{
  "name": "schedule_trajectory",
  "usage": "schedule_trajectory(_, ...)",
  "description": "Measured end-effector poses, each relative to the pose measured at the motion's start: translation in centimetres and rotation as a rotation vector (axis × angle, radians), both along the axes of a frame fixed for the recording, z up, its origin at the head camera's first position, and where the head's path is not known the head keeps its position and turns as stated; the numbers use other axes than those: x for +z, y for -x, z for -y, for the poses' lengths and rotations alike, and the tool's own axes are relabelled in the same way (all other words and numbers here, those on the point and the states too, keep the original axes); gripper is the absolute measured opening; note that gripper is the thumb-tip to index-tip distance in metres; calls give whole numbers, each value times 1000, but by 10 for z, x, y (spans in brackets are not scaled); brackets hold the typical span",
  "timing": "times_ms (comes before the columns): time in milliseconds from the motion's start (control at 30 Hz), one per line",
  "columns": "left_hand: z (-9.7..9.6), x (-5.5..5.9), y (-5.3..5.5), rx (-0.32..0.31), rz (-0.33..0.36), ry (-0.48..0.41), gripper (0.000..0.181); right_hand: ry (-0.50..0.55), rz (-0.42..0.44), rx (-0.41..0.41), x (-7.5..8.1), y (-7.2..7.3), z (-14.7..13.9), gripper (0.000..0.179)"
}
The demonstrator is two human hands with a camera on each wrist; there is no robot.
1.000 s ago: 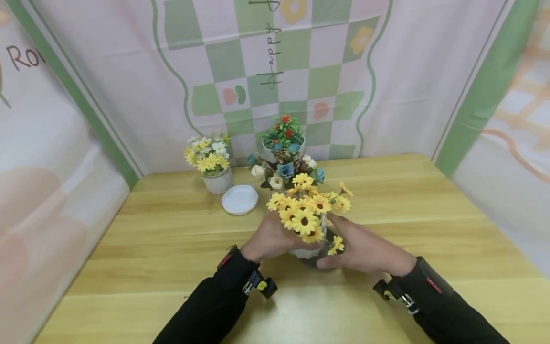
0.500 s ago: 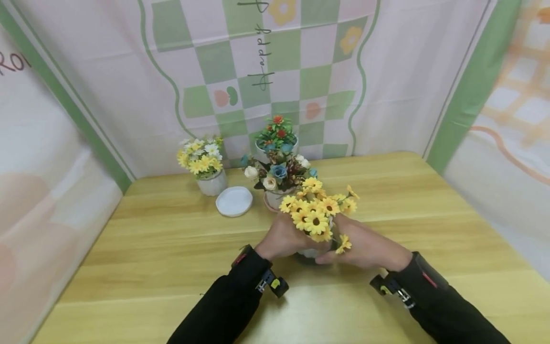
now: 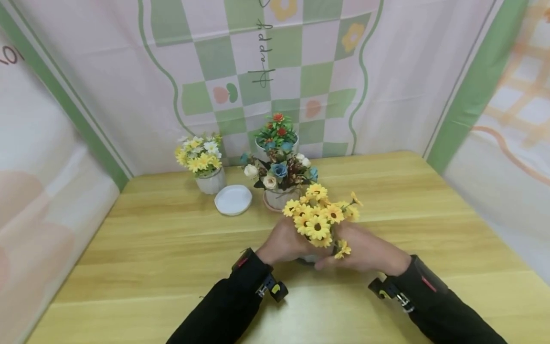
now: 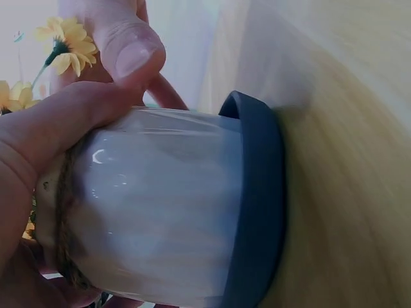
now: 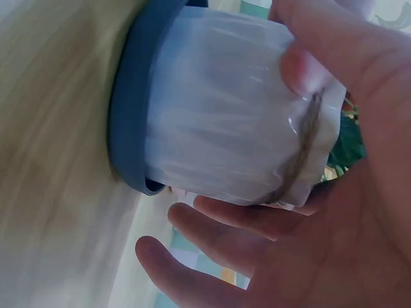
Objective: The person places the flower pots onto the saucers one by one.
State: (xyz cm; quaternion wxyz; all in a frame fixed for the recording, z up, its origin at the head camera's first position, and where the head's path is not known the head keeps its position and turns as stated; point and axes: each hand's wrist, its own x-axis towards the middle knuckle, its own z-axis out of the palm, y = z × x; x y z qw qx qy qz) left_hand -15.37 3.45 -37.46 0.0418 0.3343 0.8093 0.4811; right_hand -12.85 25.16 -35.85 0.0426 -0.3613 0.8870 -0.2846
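Note:
Yellow daisies (image 3: 318,227) rise from a white flowerpot (image 4: 160,205) with twine tied round its neck. In both wrist views the pot's base sits inside a dark blue-grey saucer (image 4: 263,199), which stands on the wooden table. My left hand (image 3: 285,243) grips the pot near its twine, thumb on the near side. From the other side my right hand (image 3: 365,246) holds the upper pot between thumb and fingers, its lower fingers (image 5: 212,237) spread below. Blossoms and hands cover most of the pot in the head view.
Behind the hands, a pot of blue and cream roses (image 3: 279,179) stands in a pinkish saucer. A red-flowered plant (image 3: 277,131) is at the back. To the left are a white-and-yellow daisy pot (image 3: 210,181) and a white saucer (image 3: 233,200). Printed cloth (image 3: 258,57) hangs behind the table.
The flowerpot has shifted slightly right, over the dark saucer, which showed more beside it earlier. My right hand has closed in around the pot. The camera view has shifted a little.

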Motion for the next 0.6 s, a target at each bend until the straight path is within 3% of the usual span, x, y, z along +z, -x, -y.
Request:
schedule_trajectory(200, 0, -2, 2, -64, -20, -52, 82, -21, -27, -29, -4, -2, 1, 55)
schedule_trajectory(267, 3, -1, 0, -83, -26, -44, 82, -47, -27, -74, -3, -4, 1, 49)
schedule_trajectory(433, 11, 0, -10, -103, -110, 77, 86, -122, -52, -153, -2, -10, 5, 30)
schedule_trajectory(600, 15, -3, -23, -49, -101, 249, 79, -120, -112, -157, -5, -13, 9, 25)
